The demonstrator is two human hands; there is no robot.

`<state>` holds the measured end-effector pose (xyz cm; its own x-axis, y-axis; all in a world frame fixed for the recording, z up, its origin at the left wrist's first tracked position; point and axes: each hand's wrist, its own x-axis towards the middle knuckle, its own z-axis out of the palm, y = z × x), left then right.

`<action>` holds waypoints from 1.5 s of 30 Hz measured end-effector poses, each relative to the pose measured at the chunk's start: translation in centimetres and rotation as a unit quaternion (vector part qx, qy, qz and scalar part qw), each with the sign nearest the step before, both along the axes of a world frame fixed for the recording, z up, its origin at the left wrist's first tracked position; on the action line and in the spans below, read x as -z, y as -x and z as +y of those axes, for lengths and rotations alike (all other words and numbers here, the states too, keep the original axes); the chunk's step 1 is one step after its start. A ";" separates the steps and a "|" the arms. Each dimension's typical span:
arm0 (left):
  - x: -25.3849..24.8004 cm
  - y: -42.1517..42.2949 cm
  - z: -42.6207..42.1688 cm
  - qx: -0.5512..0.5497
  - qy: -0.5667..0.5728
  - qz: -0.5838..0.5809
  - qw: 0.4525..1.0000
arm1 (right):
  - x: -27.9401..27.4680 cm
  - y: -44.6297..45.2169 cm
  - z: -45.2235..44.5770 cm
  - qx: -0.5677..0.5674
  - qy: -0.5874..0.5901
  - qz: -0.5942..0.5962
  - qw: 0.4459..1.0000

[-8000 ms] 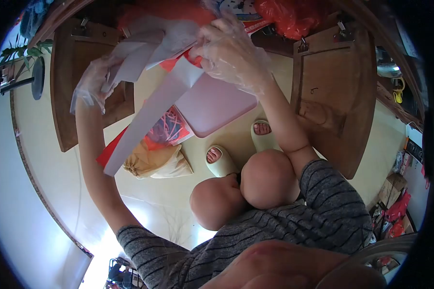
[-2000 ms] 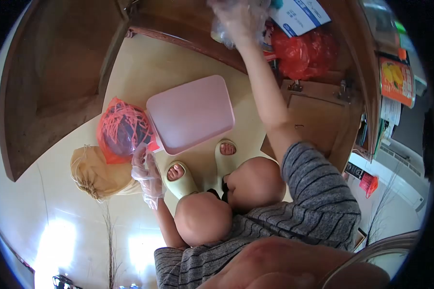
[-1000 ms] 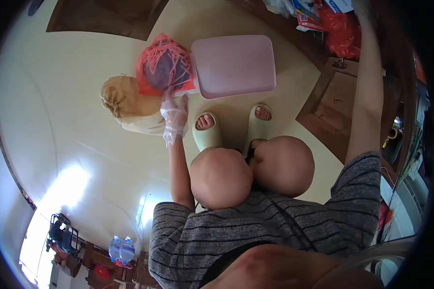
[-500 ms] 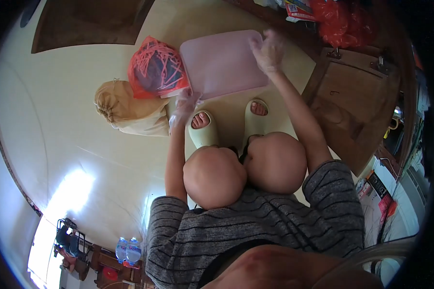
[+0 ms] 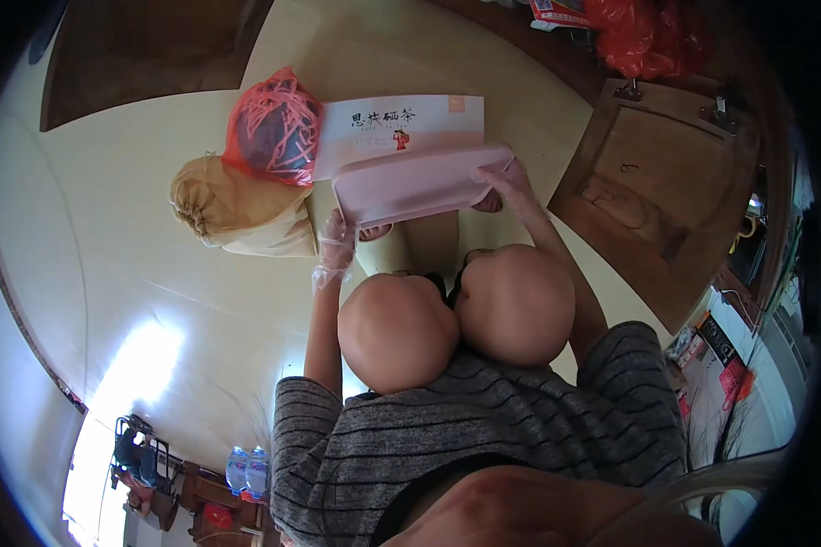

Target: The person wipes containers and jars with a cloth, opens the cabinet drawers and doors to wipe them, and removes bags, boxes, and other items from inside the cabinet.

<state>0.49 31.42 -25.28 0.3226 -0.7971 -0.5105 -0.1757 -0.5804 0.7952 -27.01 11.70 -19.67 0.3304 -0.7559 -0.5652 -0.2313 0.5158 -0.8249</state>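
Between my hands, tilted up above my slippers, is a shallow pink plastic tray (image 5: 410, 189) with a raised rim. My left hand (image 5: 336, 241), in a clear disposable glove, grips its near left corner. On the opposite side my right hand (image 5: 511, 187), also gloved, holds the right end with the thumb over the face. Just beyond the tray lies a flat white box (image 5: 456, 125) with dark Chinese characters and a small red figure; its near part is hidden. A red plastic bag (image 5: 278, 128) with a dark item inside touches the box's left end.
Left of my left hand lies a tan drawstring bag (image 5: 237, 205) on the pale floor. A brown wooden board (image 5: 643, 196) with metal clips is on the right. Red plastic bags (image 5: 643, 41) sit at the far right, and a dark panel (image 5: 146, 55) at the far left.
The pink tray has come up off the floor, tilted and moved toward me, uncovering the white box. My right hand has come nearer and closed on the tray's right end.
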 end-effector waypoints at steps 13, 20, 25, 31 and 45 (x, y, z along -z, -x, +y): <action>-0.8 1.0 -8.7 0.039 0.146 -0.460 0.875 | 9.2 -3.4 -5.2 0.062 0.191 0.271 0.942; 0.7 0.3 -7.9 0.183 0.161 -0.465 0.851 | 3.9 -6.2 -8.8 0.156 0.454 0.203 0.853; -0.5 2.1 -8.4 0.065 0.156 -0.387 0.907 | -7.2 -6.9 -17.8 0.229 0.531 0.227 0.784; 1.2 1.5 -8.1 0.035 0.199 -0.423 0.883 | -16.4 -6.9 -28.3 0.234 0.678 0.439 0.541; 4.2 2.1 -8.1 -0.038 0.250 -0.383 0.889 | -23.0 -6.7 -29.1 0.099 0.336 0.388 0.852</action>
